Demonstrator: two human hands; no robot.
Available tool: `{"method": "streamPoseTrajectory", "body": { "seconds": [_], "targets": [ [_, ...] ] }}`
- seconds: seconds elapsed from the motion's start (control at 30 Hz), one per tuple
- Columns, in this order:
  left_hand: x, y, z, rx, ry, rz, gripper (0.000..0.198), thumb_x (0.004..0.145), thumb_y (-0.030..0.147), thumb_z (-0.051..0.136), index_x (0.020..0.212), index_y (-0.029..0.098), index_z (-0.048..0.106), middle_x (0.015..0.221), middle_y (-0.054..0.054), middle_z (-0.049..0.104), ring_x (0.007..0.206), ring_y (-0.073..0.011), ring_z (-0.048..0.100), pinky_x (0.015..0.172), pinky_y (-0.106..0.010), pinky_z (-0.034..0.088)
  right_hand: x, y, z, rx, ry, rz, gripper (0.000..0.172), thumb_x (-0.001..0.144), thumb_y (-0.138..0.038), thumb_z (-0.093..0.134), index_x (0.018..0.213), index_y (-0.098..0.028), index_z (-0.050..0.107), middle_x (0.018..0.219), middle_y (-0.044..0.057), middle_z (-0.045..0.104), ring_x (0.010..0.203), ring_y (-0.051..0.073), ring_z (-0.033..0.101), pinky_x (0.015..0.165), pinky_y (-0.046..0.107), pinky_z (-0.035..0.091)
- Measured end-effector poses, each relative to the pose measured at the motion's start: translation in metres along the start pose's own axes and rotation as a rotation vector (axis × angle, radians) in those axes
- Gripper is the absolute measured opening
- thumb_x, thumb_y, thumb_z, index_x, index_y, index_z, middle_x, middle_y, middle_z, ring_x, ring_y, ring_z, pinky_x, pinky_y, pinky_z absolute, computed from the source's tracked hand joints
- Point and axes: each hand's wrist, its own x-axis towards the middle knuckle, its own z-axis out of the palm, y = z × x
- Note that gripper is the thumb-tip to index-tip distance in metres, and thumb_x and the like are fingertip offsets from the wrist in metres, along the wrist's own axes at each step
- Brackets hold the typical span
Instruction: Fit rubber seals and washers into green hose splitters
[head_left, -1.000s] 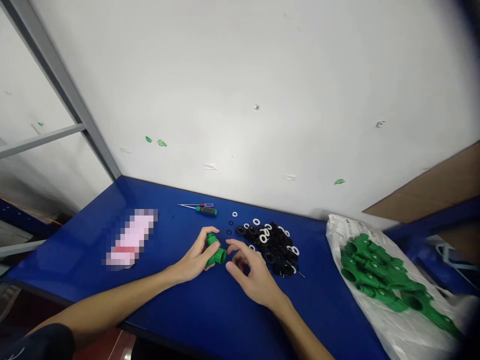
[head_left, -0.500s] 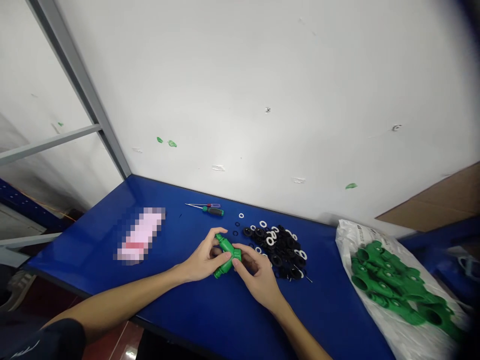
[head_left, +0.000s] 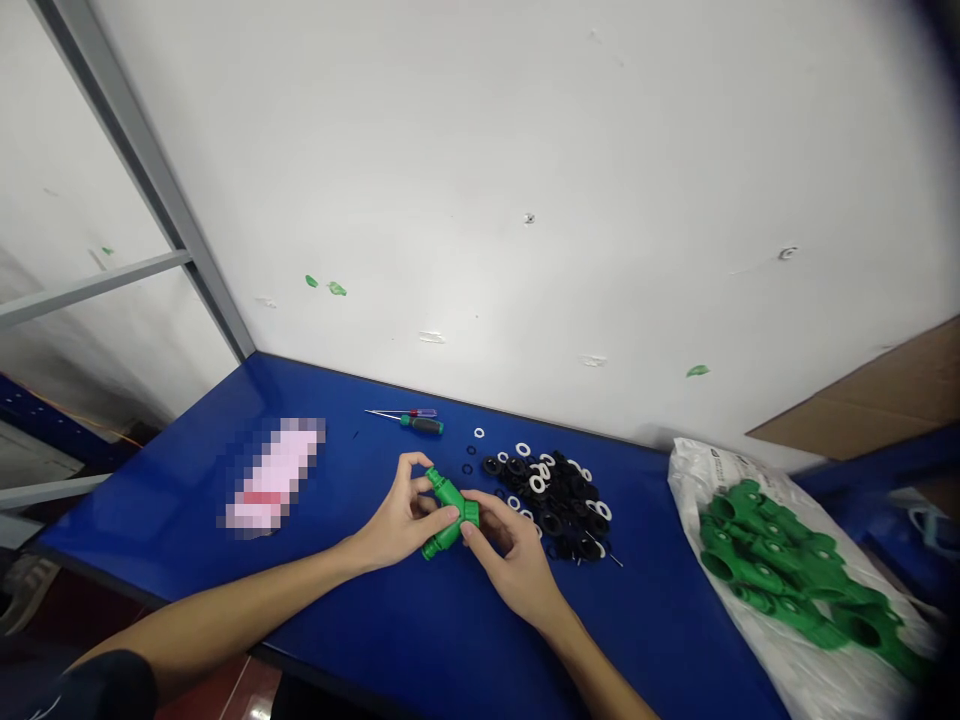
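Note:
A green plastic Y-shaped pipe fitting (head_left: 448,517) is held above the blue table (head_left: 360,610) between both hands. My left hand (head_left: 403,515) grips its upper-left branch with the fingers curled around it. My right hand (head_left: 510,555) pinches the right end with thumb and fingers, and this part of the fitting is partly hidden. Just beyond my right hand lies a heap of black and white rings (head_left: 551,498). Several small black O-rings (head_left: 467,468) and a white ring (head_left: 478,432) lie apart from the heap.
A green-handled screwdriver (head_left: 421,425) and a thin red-handled one (head_left: 401,412) lie at the back. A pixelated pink object (head_left: 274,478) is on the left. On the right, a white plastic bag (head_left: 709,470) holds several green fittings (head_left: 772,560). A white wall rises behind.
My right hand has moved in from beside the fitting and now grips it with my left. The fitting has turned in my hands, and my view has shifted slightly.

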Motion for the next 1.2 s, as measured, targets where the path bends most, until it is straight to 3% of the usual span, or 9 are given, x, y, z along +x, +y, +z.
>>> {"method": "streamPoseTrajectory", "body": {
  "seconds": [1.2],
  "targets": [
    [0.0003,-0.0023,-0.0004,0.012,-0.009,-0.005,0.042,0.086,0.032,0.067,0.099,0.028,0.027,0.083,0.007,0.059,0.053,-0.0039,0.05,0.047,-0.015,0.042,-0.0023,0.0023,0.0011,0.012,-0.026,0.029,0.031,0.09,-0.037,0.058,0.117,-0.02,0.061,0.081,0.004,0.065,0.073,0.021,0.067,0.071,0.036,0.059]
  ]
}}
